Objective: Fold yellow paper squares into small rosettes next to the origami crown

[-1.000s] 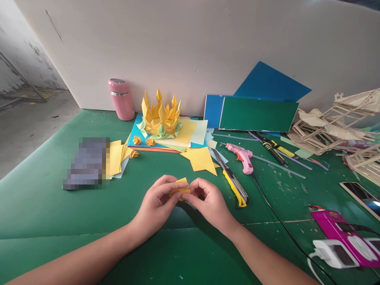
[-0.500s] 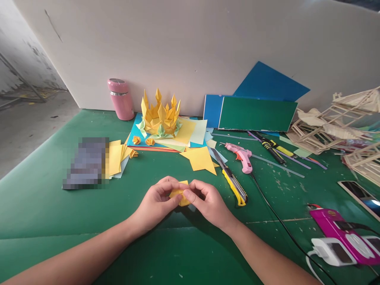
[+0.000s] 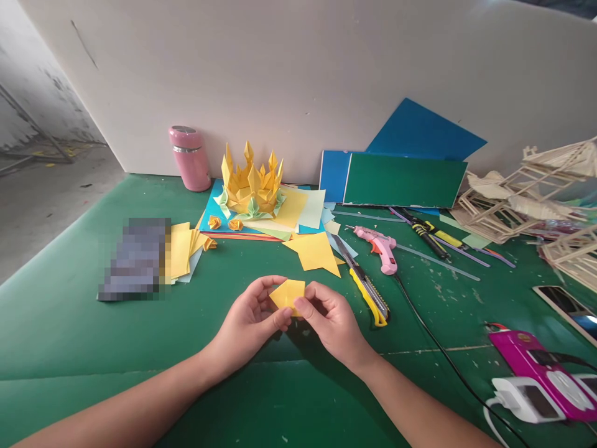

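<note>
Grips | both clenched on folded yellow paper (image 3: 288, 292) — left hand (image 3: 249, 323) at its 8 o'clock, right hand (image 3: 333, 320) at 4 | long axis ran 9–3

A craft workshop is shown: a green surface (image 3: 93, 348) is strewn with coloured paper (image 3: 314, 250), a glue gun (image 3: 379, 246), a cutter (image 3: 366, 287) and stick models (image 3: 517, 199).
</note>
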Action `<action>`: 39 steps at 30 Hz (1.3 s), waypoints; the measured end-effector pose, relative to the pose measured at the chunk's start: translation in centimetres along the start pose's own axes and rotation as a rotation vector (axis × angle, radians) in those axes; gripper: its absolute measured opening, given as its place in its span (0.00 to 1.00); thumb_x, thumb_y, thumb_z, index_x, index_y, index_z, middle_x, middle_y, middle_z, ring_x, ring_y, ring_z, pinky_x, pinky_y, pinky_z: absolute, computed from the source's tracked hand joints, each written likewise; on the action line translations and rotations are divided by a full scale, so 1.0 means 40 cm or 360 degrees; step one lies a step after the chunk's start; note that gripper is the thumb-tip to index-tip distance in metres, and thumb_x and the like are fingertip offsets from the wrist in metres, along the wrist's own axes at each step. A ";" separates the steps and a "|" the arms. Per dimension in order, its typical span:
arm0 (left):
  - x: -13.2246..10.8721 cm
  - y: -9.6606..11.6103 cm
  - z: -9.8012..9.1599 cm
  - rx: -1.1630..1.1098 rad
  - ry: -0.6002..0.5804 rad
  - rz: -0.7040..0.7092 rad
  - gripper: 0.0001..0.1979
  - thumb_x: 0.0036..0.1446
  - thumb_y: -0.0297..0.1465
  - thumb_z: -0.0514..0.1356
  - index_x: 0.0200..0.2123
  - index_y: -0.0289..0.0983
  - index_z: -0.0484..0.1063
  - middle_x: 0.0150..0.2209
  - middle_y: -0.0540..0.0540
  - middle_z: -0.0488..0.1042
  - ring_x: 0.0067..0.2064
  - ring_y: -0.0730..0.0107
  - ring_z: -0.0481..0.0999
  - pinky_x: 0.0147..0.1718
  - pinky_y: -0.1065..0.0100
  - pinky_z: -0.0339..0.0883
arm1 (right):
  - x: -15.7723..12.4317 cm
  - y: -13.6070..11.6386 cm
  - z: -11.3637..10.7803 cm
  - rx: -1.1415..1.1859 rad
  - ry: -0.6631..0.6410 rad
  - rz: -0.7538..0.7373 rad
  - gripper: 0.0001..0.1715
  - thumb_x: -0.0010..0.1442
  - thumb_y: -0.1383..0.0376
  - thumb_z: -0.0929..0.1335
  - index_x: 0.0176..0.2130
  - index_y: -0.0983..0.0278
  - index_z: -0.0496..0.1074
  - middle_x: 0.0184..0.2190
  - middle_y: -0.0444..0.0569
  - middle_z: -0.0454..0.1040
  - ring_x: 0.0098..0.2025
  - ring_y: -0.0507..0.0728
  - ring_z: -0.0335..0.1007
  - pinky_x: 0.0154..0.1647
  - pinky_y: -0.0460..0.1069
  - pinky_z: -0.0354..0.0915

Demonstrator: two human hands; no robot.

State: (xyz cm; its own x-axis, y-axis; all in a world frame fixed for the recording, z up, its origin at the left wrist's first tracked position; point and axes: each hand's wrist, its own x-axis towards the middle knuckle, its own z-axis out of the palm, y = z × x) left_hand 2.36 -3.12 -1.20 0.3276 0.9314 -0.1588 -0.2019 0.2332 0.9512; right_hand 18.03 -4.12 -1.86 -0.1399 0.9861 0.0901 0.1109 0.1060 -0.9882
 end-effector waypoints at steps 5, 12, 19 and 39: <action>0.001 0.003 0.000 -0.0004 0.0141 0.0147 0.19 0.43 0.34 0.69 0.38 0.37 0.68 0.29 0.51 0.73 0.31 0.72 0.73 0.33 0.68 0.72 | 0.001 -0.006 0.002 0.0070 -0.0028 0.0034 0.17 0.57 0.52 0.66 0.26 0.62 0.65 0.22 0.43 0.68 0.25 0.52 0.66 0.27 0.46 0.65; 0.003 0.013 -0.002 -0.0038 0.0188 0.0175 0.15 0.44 0.33 0.69 0.35 0.36 0.70 0.27 0.53 0.72 0.29 0.75 0.74 0.33 0.71 0.72 | 0.001 -0.006 0.002 0.0066 -0.0143 0.0063 0.15 0.56 0.54 0.67 0.36 0.63 0.73 0.28 0.47 0.75 0.31 0.55 0.72 0.33 0.49 0.70; 0.002 0.013 -0.007 -0.0113 0.0174 0.0172 0.17 0.41 0.33 0.71 0.31 0.37 0.67 0.21 0.56 0.72 0.25 0.75 0.75 0.29 0.71 0.72 | 0.001 -0.003 0.002 -0.0058 -0.0148 0.0082 0.14 0.55 0.56 0.67 0.27 0.63 0.71 0.25 0.46 0.73 0.27 0.54 0.69 0.28 0.48 0.67; 0.001 0.013 -0.002 0.0111 0.0299 0.0017 0.15 0.38 0.39 0.71 0.22 0.36 0.72 0.21 0.53 0.73 0.25 0.75 0.71 0.26 0.73 0.68 | -0.002 -0.006 -0.006 -0.0050 -0.0108 -0.0017 0.17 0.58 0.52 0.65 0.30 0.63 0.67 0.23 0.42 0.62 0.25 0.51 0.57 0.25 0.45 0.59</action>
State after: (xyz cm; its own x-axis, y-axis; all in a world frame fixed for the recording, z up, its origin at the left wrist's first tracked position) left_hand 2.18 -2.92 -0.72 0.1467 0.9709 -0.1892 -0.1380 0.2094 0.9680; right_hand 18.25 -4.21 -1.60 -0.2072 0.9741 0.0909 0.1395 0.1213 -0.9828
